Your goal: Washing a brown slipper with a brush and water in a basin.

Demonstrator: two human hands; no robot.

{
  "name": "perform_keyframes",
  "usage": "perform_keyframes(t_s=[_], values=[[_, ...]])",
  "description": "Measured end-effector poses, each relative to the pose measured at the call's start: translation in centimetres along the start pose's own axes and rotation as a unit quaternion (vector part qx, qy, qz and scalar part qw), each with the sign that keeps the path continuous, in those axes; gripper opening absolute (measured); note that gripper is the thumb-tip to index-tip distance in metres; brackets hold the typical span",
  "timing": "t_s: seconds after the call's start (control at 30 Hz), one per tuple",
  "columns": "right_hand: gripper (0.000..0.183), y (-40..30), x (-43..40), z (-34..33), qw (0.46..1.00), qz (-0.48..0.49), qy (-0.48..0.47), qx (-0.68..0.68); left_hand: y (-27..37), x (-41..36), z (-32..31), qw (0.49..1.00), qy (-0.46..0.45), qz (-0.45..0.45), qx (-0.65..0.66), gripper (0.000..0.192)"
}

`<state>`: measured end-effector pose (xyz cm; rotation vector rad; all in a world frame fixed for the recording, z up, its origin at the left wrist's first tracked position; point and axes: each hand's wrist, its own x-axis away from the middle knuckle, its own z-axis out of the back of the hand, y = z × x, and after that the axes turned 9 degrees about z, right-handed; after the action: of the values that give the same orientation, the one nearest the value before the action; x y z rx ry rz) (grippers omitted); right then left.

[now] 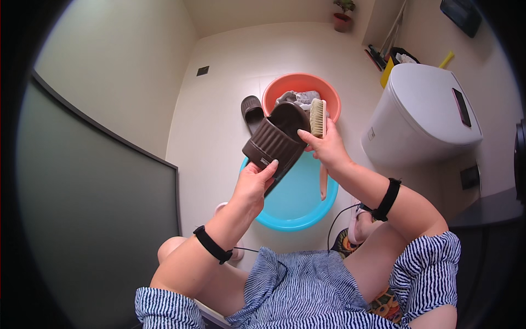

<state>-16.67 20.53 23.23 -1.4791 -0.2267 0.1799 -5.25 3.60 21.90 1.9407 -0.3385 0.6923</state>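
Observation:
A dark brown slide slipper (277, 142) is held tilted above the blue basin (294, 224). My left hand (257, 181) grips it by the strap side, thumb on top. My right hand (326, 146) pinches the slipper's other edge with its thumb and also holds a long-handled scrub brush (318, 117), pale bristles facing the slipper and handle pointing down over the basin. The basin holds what looks like water. Behind it, an orange-red basin (302, 82) holds grey and white cloth (306, 97). A second brown slipper (251, 109) rests on the floor beside that basin.
At right stands a white toilet (419, 111) with a phone (461, 107) on its lid. A yellow bin (387, 72) and cleaning tools (374, 57) are behind it. A potted plant (343, 20) is at the far wall, a floor drain (203, 71) at far left.

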Motion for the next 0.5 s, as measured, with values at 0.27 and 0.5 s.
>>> perform_keyframes(t_s=[0.27, 0.5], values=[[0.068, 0.8, 0.3, 1.0, 0.908, 0.347, -0.004, 0.235, 1.1, -1.2, 0.7, 0.991, 0.088, -0.085, -0.058, 0.02], [0.048, -0.4, 1.3, 1.7, 0.79, 0.373, -0.053, 0.484, 0.7, -1.9, 0.9, 0.977, 0.076, -0.177, -0.086, 0.022]])
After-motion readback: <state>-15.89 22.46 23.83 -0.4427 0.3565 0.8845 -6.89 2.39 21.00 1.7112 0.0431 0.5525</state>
